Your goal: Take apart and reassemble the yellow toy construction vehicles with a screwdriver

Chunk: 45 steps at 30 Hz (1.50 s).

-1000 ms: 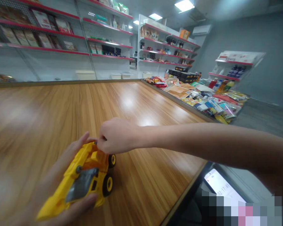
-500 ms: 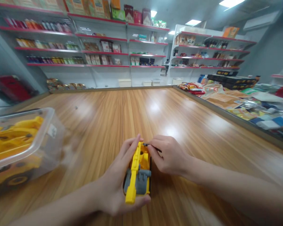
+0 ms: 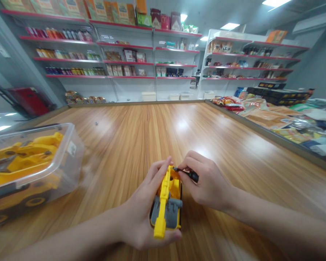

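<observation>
A yellow and grey toy excavator stands low over the table in front of me, its yellow arm pointing toward me. My left hand is wrapped around its left side, with the thumb along the near end. My right hand pinches a small black screwdriver near the far right of the toy. The tip of the screwdriver meets the yellow part at the base of the arm; the exact contact point is too small to make out.
A clear plastic bin with yellow toy vehicle parts stands at the left on the wooden table. A tiny dark piece lies farther back. Packaged goods are piled beyond the right edge, and stocked shelves line the back.
The view has swung slightly left, so everything sits farther right. The right hand has turned and its fingers have shifted, showing more of the black screwdriver handle. The left hand keeps its hold.
</observation>
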Each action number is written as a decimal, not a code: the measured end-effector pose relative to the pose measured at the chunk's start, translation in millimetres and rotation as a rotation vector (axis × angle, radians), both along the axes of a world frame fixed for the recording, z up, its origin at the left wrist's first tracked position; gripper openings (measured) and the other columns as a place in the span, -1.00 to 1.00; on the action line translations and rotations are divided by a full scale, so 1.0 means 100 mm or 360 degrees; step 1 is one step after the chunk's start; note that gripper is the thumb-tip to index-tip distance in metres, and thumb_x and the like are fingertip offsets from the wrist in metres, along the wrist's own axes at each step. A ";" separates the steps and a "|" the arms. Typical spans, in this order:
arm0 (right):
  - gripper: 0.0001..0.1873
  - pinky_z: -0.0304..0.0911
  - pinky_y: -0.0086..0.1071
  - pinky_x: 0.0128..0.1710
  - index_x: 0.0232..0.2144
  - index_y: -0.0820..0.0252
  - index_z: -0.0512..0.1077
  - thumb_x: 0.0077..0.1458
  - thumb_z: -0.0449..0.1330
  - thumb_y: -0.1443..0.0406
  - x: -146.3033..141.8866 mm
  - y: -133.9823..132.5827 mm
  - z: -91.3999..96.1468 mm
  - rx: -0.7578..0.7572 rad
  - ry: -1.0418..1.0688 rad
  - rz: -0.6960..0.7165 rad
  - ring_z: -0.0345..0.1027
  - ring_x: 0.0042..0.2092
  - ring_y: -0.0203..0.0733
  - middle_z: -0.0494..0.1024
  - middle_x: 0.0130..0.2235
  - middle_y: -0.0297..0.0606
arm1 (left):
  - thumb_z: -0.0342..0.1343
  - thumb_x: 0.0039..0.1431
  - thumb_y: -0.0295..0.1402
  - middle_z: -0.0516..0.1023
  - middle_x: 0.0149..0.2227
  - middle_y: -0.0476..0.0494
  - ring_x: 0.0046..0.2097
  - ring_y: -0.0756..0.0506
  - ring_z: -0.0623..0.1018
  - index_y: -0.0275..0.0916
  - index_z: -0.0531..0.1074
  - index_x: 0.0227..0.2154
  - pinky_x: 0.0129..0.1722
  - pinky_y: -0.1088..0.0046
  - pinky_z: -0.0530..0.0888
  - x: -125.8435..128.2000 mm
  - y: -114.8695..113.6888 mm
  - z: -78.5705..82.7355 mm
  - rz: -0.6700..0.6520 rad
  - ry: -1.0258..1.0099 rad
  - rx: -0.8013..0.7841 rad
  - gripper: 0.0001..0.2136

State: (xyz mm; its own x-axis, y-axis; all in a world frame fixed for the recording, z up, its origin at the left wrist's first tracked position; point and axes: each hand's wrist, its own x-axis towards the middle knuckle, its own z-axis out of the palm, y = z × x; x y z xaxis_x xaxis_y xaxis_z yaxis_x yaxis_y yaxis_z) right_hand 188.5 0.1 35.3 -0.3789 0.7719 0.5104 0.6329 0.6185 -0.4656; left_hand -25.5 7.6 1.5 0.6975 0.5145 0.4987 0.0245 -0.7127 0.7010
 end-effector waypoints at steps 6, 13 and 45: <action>-0.80 0.25 -0.36 -0.32 -0.27 0.23 0.52 0.27 0.08 0.33 -0.02 0.03 -0.06 -0.0042 0.0032 0.0029 0.32 -0.33 -0.25 0.42 -0.35 -0.24 | 0.35 -0.16 -0.22 -0.08 0.27 -0.34 0.32 -0.43 -0.03 -0.15 -0.36 0.38 0.27 -0.04 0.15 0.00 0.00 0.00 0.0012 0.0017 0.0020 0.16; -0.94 0.24 -0.38 -0.31 -0.31 0.22 0.48 0.15 0.19 0.39 0.01 0.03 0.00 -0.0056 0.0098 0.0017 0.35 -0.30 -0.24 0.46 -0.33 -0.25 | 0.37 -0.20 -0.17 0.02 0.19 -0.34 0.25 -0.41 0.10 -0.14 -0.31 0.38 0.26 -0.10 0.12 0.02 0.01 0.02 -0.0046 -0.0016 -0.0037 0.17; -0.96 0.25 -0.32 -0.33 -0.33 0.19 0.41 0.16 0.14 0.37 0.10 -0.02 0.04 -0.0023 -0.0172 -0.0120 0.29 -0.31 -0.21 0.37 -0.25 -0.20 | 0.36 -0.22 -0.19 0.05 0.16 -0.33 0.23 -0.39 0.13 -0.17 -0.26 0.38 0.25 -0.06 0.15 0.01 0.03 0.01 -0.0021 -0.0022 -0.0061 0.15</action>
State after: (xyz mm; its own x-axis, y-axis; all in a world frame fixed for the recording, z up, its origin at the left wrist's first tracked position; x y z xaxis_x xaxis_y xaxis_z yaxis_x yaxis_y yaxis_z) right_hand 198.8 -1.8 39.0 -0.3716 0.8072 0.4586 0.7245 0.5610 -0.4004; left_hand -24.8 10.1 2.7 0.6975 0.5244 0.4884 0.0055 -0.6855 0.7281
